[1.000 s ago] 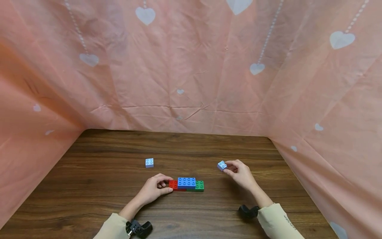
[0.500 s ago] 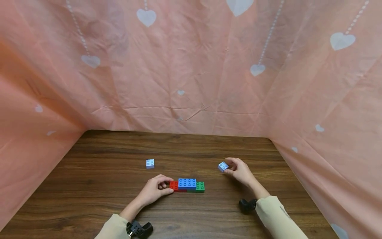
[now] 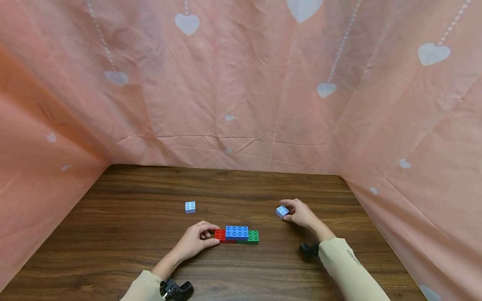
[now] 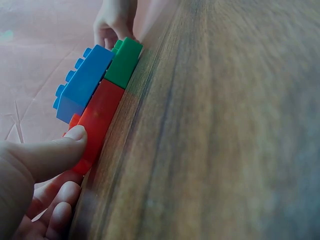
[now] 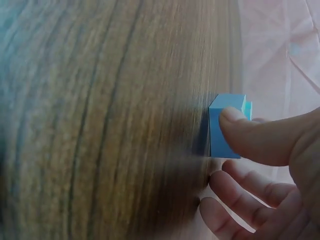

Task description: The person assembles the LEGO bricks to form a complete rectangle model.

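Observation:
At the table's middle, a blue brick (image 3: pixel 237 233) spans the tops of a red brick (image 3: pixel 220 235) and a green brick (image 3: pixel 253 237) laid end to end. My left hand (image 3: pixel 194 240) holds the red brick's left end between thumb and fingers; the thumb (image 4: pixel 62 150) presses its near side in the left wrist view. To the right, my right hand (image 3: pixel 302 215) pinches a small light-blue brick (image 3: pixel 282 211), its studs facing up. In the right wrist view that light-blue brick (image 5: pixel 224 137) is at the tabletop, the thumb against its near face.
Another small light-blue brick (image 3: pixel 190 207) lies behind the left hand, studs up. Pink cloth (image 3: pixel 241 104) with white hearts walls the wooden table (image 3: pixel 233 188) at the back and both sides. Black wrist cameras (image 3: pixel 176 289) hang beneath both wrists.
My right forearm has swung a little inward and forward, and the small brick in that hand has turned slightly. The left hand keeps its hold on the red brick.

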Available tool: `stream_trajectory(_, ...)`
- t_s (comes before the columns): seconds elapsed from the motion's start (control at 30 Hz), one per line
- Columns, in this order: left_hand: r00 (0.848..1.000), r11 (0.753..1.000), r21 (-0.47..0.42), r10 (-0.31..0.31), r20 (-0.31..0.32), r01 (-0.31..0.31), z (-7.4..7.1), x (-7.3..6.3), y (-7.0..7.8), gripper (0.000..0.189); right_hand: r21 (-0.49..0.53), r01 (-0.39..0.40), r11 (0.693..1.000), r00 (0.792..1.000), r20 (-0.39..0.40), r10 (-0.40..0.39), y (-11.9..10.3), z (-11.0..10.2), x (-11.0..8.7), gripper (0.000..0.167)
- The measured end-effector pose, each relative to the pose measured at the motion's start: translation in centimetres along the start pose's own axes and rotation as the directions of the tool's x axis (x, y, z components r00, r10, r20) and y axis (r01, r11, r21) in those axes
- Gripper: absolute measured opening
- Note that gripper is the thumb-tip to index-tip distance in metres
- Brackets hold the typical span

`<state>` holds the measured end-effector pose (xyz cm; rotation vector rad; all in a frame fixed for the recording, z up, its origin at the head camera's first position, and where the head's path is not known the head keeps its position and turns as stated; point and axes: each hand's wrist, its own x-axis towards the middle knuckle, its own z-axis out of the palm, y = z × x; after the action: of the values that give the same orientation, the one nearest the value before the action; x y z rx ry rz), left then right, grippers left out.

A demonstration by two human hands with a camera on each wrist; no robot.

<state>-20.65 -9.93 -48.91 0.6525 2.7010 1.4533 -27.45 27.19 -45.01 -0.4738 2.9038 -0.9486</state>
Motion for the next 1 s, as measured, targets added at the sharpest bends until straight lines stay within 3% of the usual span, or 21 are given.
stream_trajectory(0.4,1.0,1.0,-0.014,0.008,0.002,-0.008,0.01,-0.02,-0.11,0.03,-0.023,-0.002,1.0,1.0,0.028,0.003,-0.32,0.0,0.18,0.04)
stream_trajectory(0.73,1.0,1.0,-0.016,0.016,0.005,-0.016,0.12,0.1,-0.22,0.03,-0.02,-0.053,0.998,0.999,-0.013,0.053,0.1,-0.03,-0.03,0.032)
stream_trajectory(1.0,1.0,1.0,-0.025,0.013,-0.004,-0.013,0.2,0.02,-0.29,0.03,0.025,-0.049,0.998,0.998,-0.028,0.05,0.08,0.27,-0.16,0.028)
